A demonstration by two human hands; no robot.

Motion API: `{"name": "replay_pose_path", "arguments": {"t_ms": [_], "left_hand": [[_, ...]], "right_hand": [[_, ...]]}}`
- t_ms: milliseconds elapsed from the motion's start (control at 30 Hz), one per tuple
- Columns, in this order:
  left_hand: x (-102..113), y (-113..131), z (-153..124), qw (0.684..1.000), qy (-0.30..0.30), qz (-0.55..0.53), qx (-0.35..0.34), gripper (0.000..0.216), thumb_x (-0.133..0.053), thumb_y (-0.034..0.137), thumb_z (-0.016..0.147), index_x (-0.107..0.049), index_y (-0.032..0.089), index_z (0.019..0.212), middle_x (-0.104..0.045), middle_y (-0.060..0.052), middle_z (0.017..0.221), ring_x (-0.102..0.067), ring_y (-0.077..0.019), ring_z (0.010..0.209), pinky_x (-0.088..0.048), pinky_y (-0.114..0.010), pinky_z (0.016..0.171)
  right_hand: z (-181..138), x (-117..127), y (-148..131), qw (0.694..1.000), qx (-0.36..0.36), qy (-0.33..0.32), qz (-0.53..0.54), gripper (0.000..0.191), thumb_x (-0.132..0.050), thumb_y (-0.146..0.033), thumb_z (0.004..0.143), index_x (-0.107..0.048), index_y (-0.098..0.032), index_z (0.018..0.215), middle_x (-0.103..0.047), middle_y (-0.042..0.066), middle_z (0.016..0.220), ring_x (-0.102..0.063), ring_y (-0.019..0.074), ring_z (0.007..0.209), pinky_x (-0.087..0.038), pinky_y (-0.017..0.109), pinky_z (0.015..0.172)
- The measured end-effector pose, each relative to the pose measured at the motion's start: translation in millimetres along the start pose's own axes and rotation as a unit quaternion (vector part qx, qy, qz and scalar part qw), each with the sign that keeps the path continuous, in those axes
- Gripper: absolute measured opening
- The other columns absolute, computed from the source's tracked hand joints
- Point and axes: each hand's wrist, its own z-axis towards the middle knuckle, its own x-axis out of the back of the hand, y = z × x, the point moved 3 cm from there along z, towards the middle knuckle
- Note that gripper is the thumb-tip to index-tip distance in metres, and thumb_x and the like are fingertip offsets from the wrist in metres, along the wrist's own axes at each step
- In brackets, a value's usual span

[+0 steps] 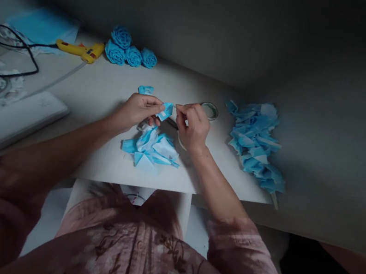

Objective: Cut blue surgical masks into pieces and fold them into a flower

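Note:
A small folded piece of blue-and-white crepe paper is pinched between the thumb and fingers of my left hand. Just to its right, the thumb and forefinger of my right hand close on a thin pale stick-like end, too small to tell exactly, that meets the paper's edge. Below both hands lies a loose heap of cut blue paper pieces on the white table. Another small blue piece rests behind my left hand. Partly hidden under my hands is a dark slim tool.
A roll of tape lies beyond my right hand. Several blue paper roses sit at the back, beside a yellow glue gun. More blue pieces pile up at right. At left are a white power box and a black cable.

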Motion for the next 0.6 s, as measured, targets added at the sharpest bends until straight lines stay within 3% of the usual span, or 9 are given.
{"name": "replay_pose_path", "arguments": {"t_ms": [233,433,600], "left_hand": [[1.7,1.1,-0.2,1.0,-0.001,0.002,-0.018,0.031,-0.078,0.042,0.085,-0.069,0.012,0.082,-0.068,-0.002,0.065,-0.064,-0.0119,0.055,-0.046,-0.021,0.051],[0.0,3.9,-1.0,0.999,0.006,-0.034,-0.007,0.023,-0.076,0.034,0.084,-0.068,0.013,0.08,-0.067,-0.001,0.065,-0.063,-0.0098,0.053,-0.045,-0.018,0.049],[-0.9,4.9,-1.4,0.999,0.002,-0.039,-0.011,0.029,-0.081,0.037,0.081,-0.068,0.012,0.078,-0.066,-0.001,0.063,-0.064,-0.0104,0.053,-0.045,-0.018,0.047]], "right_hand": [[-2.3,-2.5,-1.7,1.0,-0.007,-0.023,0.019,0.018,-0.051,-0.016,0.106,-0.067,-0.021,0.1,-0.067,0.003,0.084,-0.065,0.0151,0.081,-0.049,0.029,0.071],[-1.9,-3.4,-4.0,1.0,0.008,-0.027,0.004,0.016,-0.053,-0.016,0.106,-0.067,-0.02,0.099,-0.069,0.003,0.084,-0.066,0.0146,0.081,-0.05,0.028,0.071],[-2.1,-3.8,-5.6,0.999,0.011,-0.037,0.004,0.016,-0.054,-0.016,0.106,-0.068,-0.019,0.1,-0.07,0.004,0.084,-0.067,0.015,0.081,-0.049,0.028,0.071]]}}
